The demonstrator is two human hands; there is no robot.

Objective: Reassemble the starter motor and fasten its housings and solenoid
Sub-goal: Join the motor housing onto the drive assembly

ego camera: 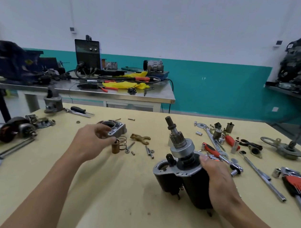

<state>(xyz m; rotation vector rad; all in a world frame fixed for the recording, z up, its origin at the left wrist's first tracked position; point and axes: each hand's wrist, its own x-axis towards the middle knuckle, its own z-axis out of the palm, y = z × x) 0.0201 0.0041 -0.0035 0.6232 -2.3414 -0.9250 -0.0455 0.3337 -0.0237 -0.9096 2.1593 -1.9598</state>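
Right grip (216,177) wraps the starter motor (183,175), upright, shaft up, centre-right of desk (106,190). Left grip (90,142) half-spread, nothing visibly held, thumb just beside brass plunger (115,148) and spring (123,143), mid-desk by end housing (116,127). Likely fetching plunger: pinch low, keep spring seated, steady motor, feed straight into open bore.

Bright, even light from overhead, and the yellow bench (123,196) reads flat and clear. Only a soft, faint shadow pools under the starter motor (186,176). There's a pale sheen along the front edge of the steel table (112,94) behind. The wide lens bows the bench's far edge, the corners smear, and the dark engine (300,66) far right goes mushy.
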